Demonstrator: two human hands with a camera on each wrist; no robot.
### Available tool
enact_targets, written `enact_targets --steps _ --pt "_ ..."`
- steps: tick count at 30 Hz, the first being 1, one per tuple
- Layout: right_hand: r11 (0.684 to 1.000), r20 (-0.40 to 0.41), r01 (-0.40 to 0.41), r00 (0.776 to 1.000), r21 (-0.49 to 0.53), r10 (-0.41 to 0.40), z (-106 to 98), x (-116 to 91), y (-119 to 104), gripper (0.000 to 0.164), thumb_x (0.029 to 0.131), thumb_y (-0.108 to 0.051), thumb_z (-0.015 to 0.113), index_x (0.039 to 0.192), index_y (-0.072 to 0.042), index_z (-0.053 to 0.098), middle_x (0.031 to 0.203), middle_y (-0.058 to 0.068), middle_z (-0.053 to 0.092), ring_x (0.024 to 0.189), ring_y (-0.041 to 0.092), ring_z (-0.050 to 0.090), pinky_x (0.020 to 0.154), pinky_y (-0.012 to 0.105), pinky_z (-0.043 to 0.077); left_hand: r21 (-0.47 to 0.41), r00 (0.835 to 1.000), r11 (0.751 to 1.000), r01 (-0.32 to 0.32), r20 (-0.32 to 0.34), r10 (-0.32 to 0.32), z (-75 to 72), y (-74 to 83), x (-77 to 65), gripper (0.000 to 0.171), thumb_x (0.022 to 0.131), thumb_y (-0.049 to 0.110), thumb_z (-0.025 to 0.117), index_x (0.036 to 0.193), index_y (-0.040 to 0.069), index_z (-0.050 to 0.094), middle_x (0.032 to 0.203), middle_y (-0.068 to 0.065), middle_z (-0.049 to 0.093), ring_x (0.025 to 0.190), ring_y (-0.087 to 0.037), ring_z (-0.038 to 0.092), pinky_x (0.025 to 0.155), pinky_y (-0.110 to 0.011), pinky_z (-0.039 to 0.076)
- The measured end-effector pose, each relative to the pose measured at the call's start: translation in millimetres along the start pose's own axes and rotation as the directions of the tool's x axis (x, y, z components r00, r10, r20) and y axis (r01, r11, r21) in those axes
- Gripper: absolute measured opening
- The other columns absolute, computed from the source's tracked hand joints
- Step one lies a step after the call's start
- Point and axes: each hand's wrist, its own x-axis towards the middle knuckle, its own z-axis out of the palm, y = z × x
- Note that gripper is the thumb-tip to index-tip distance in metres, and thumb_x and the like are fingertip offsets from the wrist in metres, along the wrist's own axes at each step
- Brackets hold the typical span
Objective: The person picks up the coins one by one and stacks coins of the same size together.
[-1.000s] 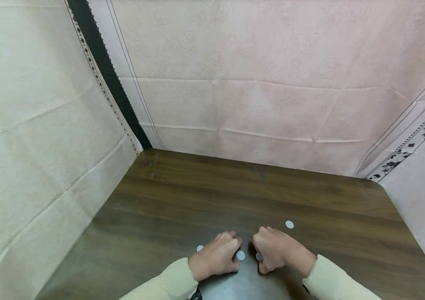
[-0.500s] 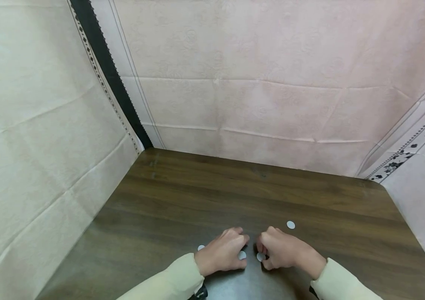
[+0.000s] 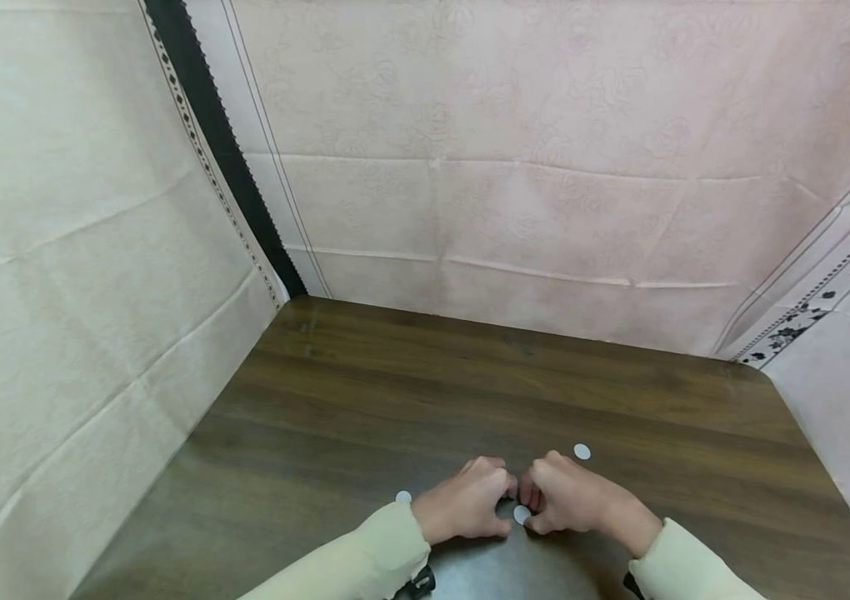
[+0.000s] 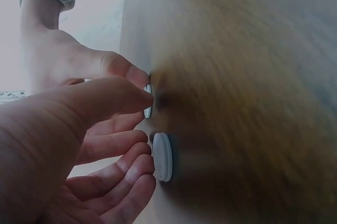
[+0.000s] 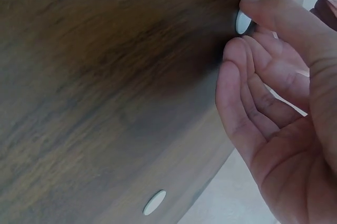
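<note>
Both hands are low over the wooden table (image 3: 395,408), fingertips turned toward each other. Between the right hand (image 3: 575,497) and the left hand (image 3: 466,502) is a small white disc (image 3: 522,515). The right hand has it at its thumb tip and index finger. The left thumb tip overlaps this disc (image 4: 148,107) in the left wrist view, and a gap shows between left thumb and fingers. Close to the left fingertips lies a thicker-looking white disc (image 4: 163,156) with a line round its side; the left hand hides it in the head view.
One white disc (image 3: 582,451) lies just beyond the right hand. Another white disc (image 3: 403,497) lies left of the left wrist. Pale cloth (image 3: 530,167) hangs at the table's back and sides. Black bands (image 3: 421,581) show at the cuffs.
The left hand has slid right to meet the right hand, covering the disc that showed between its thumb and fingers. The right hand has shifted slightly right; its disc stays about where it was.
</note>
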Motion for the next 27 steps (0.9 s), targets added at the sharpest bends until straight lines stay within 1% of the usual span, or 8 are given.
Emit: enact_targets --steps 6,10,13,17,19,23,27 --pt "1.0 0.009 -0.014 1.0 0.024 0.013 -0.4 -1.4 1.6 0.013 0.078 -0.006 0.085 0.077 -0.014 0.074 0.071 -0.013 0.07 0.065 -0.008 0.06 0.06 0.016 0.052 0.011 0.999 0.999 -0.035 -0.022 0.035 3.7 1.1 3.8 0.018 0.083 0.012 0.082 0.074 0.015 0.068 0.068 0.01 0.041 0.07 -0.003 0.038 0.059 -0.014 0.032" --pt "0.999 0.016 -0.018 1.0 0.047 0.017 -0.5 -2.5 2.0 0.015 0.079 -0.007 0.085 0.076 -0.016 0.073 0.07 -0.016 0.068 0.063 -0.009 0.059 0.059 0.016 0.052 0.007 0.998 0.999 -0.042 -0.035 0.042 5.5 1.4 5.2 0.016 0.082 0.011 0.083 0.076 0.015 0.069 0.07 0.011 0.046 0.07 -0.002 0.039 0.059 -0.012 0.035" --pt "0.998 0.015 -0.021 1.0 0.052 0.02 -0.3 -3.3 2.5 0.015 0.079 -0.007 0.085 0.076 -0.016 0.074 0.071 -0.016 0.069 0.064 -0.009 0.06 0.06 0.017 0.052 0.022 0.997 0.999 -0.049 -0.051 0.05 6.7 2.0 6.5 0.014 0.082 0.013 0.084 0.077 0.016 0.071 0.072 0.01 0.053 0.07 0.0 0.041 0.06 -0.011 0.037" --pt "0.999 0.007 -0.016 1.0 0.049 0.016 0.7 -4.4 3.4 0.016 0.078 -0.007 0.086 0.076 -0.017 0.074 0.07 -0.016 0.069 0.064 -0.008 0.06 0.06 0.016 0.053 0.022 0.997 0.999 -0.044 -0.059 0.045 8.2 3.4 7.7 0.013 0.083 0.016 0.086 0.079 0.017 0.073 0.076 0.009 0.059 0.071 0.002 0.043 0.061 -0.01 0.038" --pt "0.999 0.003 -0.012 1.0 0.047 0.012 1.2 -5.1 3.6 0.016 0.078 -0.006 0.085 0.075 -0.017 0.073 0.07 -0.016 0.068 0.064 -0.008 0.06 0.059 0.016 0.053 0.014 0.998 0.999 -0.035 -0.057 0.036 8.7 4.4 7.8 0.014 0.083 0.016 0.086 0.079 0.017 0.073 0.076 0.008 0.06 0.071 0.002 0.044 0.061 -0.01 0.038" --pt "0.999 -0.003 -0.007 1.0 0.041 0.008 1.9 -6.8 4.1 0.016 0.078 -0.007 0.085 0.076 -0.017 0.072 0.07 -0.017 0.066 0.064 -0.009 0.058 0.059 0.016 0.052 0.029 0.998 0.999 -0.023 -0.057 0.024 8.7 6.3 7.6 0.016 0.083 0.018 0.087 0.077 0.018 0.073 0.077 0.009 0.061 0.072 0.002 0.045 0.062 -0.01 0.039" --pt "0.999 -0.003 0.013 1.0 0.035 -0.013 0.6 -9.7 4.9 0.015 0.079 -0.007 0.085 0.077 -0.015 0.072 0.071 -0.016 0.067 0.065 -0.01 0.059 0.059 0.015 0.053 0.028 0.999 0.999 -0.015 -0.048 0.016 8.5 7.6 7.1 0.011 0.084 0.018 0.086 0.08 0.017 0.077 0.08 0.009 0.065 0.074 0.003 0.048 0.063 -0.009 0.041"
